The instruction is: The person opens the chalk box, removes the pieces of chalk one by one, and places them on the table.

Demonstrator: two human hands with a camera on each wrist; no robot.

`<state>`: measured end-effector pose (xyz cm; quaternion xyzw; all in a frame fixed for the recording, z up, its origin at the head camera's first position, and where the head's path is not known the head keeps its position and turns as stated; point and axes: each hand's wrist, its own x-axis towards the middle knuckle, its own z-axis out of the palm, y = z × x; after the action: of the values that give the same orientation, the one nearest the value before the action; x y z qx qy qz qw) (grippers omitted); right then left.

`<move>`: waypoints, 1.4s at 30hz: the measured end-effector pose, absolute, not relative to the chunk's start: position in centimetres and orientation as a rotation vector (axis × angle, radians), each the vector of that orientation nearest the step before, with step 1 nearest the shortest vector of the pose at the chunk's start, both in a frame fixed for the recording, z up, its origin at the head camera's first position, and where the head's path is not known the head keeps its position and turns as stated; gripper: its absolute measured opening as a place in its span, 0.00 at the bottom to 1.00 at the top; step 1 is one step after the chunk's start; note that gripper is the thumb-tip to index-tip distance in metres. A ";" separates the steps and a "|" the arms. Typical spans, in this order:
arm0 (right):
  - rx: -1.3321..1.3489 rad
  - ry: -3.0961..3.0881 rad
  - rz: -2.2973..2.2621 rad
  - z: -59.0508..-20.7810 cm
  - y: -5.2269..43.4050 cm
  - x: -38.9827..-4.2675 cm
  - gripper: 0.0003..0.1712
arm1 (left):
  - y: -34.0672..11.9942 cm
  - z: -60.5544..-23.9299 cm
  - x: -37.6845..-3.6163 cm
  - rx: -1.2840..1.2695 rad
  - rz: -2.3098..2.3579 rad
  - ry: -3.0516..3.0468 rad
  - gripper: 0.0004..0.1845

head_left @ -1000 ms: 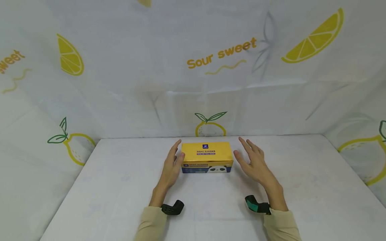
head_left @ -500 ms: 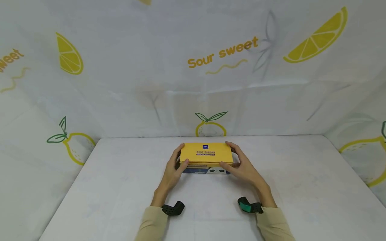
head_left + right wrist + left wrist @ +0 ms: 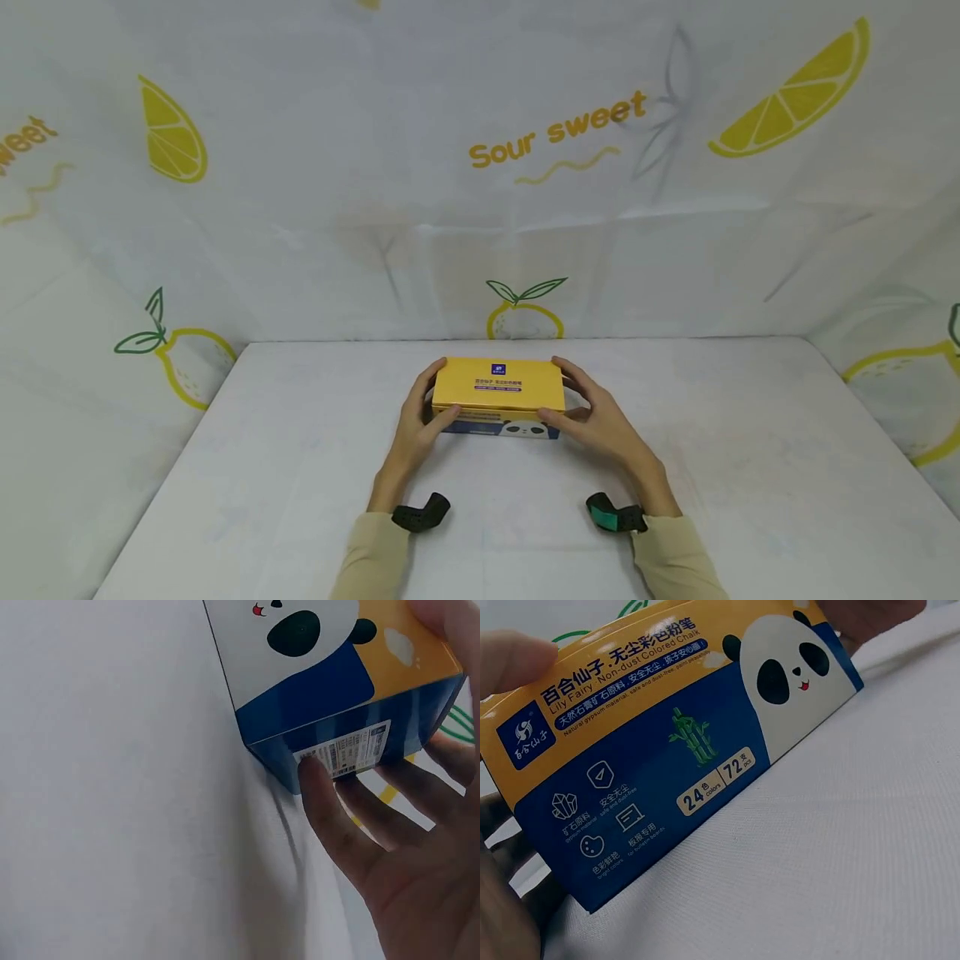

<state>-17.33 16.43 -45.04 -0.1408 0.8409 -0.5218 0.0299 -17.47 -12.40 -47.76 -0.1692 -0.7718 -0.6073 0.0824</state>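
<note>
A yellow and blue box of colored chalk (image 3: 498,385) lies lengthwise across the white table, its panda picture facing me. My left hand (image 3: 411,430) grips its left end, thumb on the upper front edge and fingers round the side. At the opposite end my right hand (image 3: 606,427) holds it in the same way. In the left wrist view the printed front of the chalk box (image 3: 652,765) shows bamboo and "24 colors 72 pcs". Fingers of the right hand (image 3: 405,855) press against the end with the barcode label (image 3: 349,751). The lid looks closed.
A white cloth covers the table (image 3: 285,492). Behind it hangs a white curtain (image 3: 315,208) printed with lemons and "Sour sweet", which also runs along both sides. Each wrist wears a small black camera strap, the right one (image 3: 615,513) with a green patch.
Both hands have closed in from beside the box and taken hold of its ends. The box has shifted slightly left and toward me, with the hands moving along with it.
</note>
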 end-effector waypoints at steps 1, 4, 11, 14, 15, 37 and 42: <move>-0.427 2.618 -1.572 -44.9 16.4 -17.4 0.50 | -12.4 -47.8 -17.5 -0.512 -1.812 -2.303 0.39; -0.410 2.683 -1.463 -44.5 16.2 -17.4 0.50 | -12.5 -47.9 -17.4 -0.521 -1.807 -2.302 0.40; -0.393 2.725 -1.347 -44.2 16.0 -17.3 0.50 | -12.6 -48.1 -17.4 -0.534 -1.801 -2.307 0.41; -0.389 2.731 -1.335 -44.2 16.0 -17.3 0.49 | -12.6 -48.2 -17.4 -0.548 -1.794 -2.307 0.41; -0.389 2.735 -1.332 -44.2 16.0 -17.2 0.49 | -12.7 -48.2 -17.4 -0.551 -1.791 -2.308 0.41; -0.414 2.834 -1.259 -44.1 15.6 -17.0 0.49 | -12.9 -48.1 -17.6 -0.612 -1.739 -2.305 0.41; -0.425 2.904 -1.209 -44.0 15.5 -16.8 0.47 | -12.8 -48.1 -17.6 -0.612 -1.753 -2.305 0.42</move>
<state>-16.80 15.54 -44.03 -0.1338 0.9147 -0.3810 -0.0163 -17.62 -12.79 -48.09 -0.2059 -0.7756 -0.5898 0.0907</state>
